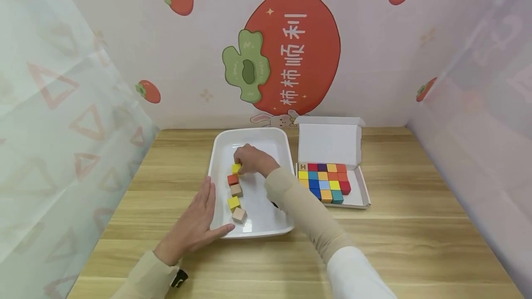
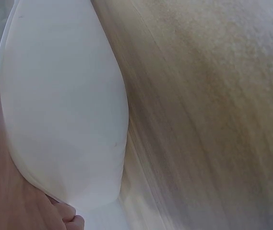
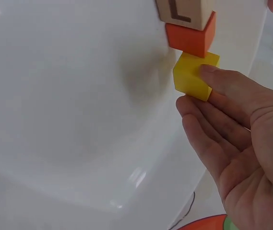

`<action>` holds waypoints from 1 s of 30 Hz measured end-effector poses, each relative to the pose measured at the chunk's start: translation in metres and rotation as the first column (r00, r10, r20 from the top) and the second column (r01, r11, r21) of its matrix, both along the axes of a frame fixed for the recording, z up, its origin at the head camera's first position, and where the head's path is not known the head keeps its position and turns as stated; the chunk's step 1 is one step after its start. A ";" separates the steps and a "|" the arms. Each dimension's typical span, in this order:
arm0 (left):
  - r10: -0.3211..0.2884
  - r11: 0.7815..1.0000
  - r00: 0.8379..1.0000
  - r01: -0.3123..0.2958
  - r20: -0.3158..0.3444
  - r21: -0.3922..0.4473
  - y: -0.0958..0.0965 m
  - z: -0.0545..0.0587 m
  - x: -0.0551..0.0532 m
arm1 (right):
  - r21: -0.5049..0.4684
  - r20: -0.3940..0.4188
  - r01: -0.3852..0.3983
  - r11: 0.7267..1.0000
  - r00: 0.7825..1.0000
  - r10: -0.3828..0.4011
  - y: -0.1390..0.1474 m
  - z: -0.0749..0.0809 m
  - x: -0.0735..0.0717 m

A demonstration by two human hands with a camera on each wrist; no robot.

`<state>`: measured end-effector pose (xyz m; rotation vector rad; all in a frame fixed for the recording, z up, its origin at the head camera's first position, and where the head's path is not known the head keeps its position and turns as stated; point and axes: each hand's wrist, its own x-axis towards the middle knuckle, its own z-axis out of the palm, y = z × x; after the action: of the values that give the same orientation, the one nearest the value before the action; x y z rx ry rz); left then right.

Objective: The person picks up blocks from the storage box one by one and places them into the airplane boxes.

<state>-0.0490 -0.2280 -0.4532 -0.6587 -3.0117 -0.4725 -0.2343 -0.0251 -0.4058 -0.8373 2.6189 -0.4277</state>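
Note:
A white tray (image 1: 263, 223) holds a line of small cubes along its left side. My right hand (image 1: 254, 159) is inside it, pinching a yellow cube (image 3: 189, 76) between thumb and fingers at the far end of that line. Right beside this cube is an orange-red cube (image 3: 186, 39), then a wooden cube marked with a letter (image 3: 184, 9). Nearer to me lie another yellow cube (image 1: 233, 203) and a plain wooden cube (image 1: 239, 216), slightly turned. My left hand (image 1: 193, 223) rests against the tray's near left corner, fingers straight and thumb spread along the front rim.
Right of the tray, a white cardboard box (image 1: 360, 193) stands with its lid (image 1: 330, 144) raised. Rows of coloured cubes (image 1: 324, 185) fill its left part. Everything sits on a wood-grain table (image 1: 399, 248), with printed cloth walls at the back and sides.

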 end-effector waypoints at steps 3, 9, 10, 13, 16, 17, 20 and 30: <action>0.002 1.000 1.000 -0.002 0.013 0.010 0.000 0.000 0.000 | -0.007 -0.033 -0.025 1.000 0.999 0.025 0.009 0.012 0.002; 0.014 1.000 1.000 -0.014 0.027 0.001 -0.002 0.001 -0.001 | -0.054 -0.037 -0.061 0.997 0.998 0.059 0.031 0.040 0.007; 0.015 1.000 0.999 -0.015 0.029 -0.003 -0.002 0.001 -0.001 | -0.060 -0.032 -0.065 0.996 0.997 0.063 0.036 0.043 0.008; 0.015 1.000 0.999 -0.015 0.041 -0.003 -0.001 0.000 -0.002 | -0.059 -0.028 -0.068 0.996 0.997 0.067 0.051 0.052 0.014; 0.015 1.000 0.998 -0.015 0.053 -0.003 -0.001 0.000 -0.002 | -0.053 -0.040 -0.071 0.996 0.997 0.069 0.069 0.055 0.024; 0.015 1.000 0.998 -0.015 0.054 -0.003 -0.001 0.000 -0.002 | -0.058 -0.041 -0.069 0.996 0.997 0.066 0.076 0.056 0.028; 0.015 1.000 0.999 -0.015 0.047 -0.007 -0.001 0.000 -0.001 | -0.084 -0.033 -0.056 0.995 0.998 0.053 0.097 0.056 0.041; 0.011 1.000 0.999 -0.011 0.044 0.004 0.000 0.000 -0.002 | -0.148 -0.056 0.010 0.989 0.998 -0.018 0.185 0.065 0.079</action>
<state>-0.0508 -0.2283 -0.4532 -0.6401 -3.0525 -0.4993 -0.1554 0.1600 -0.3406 -0.8899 2.6729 -0.6163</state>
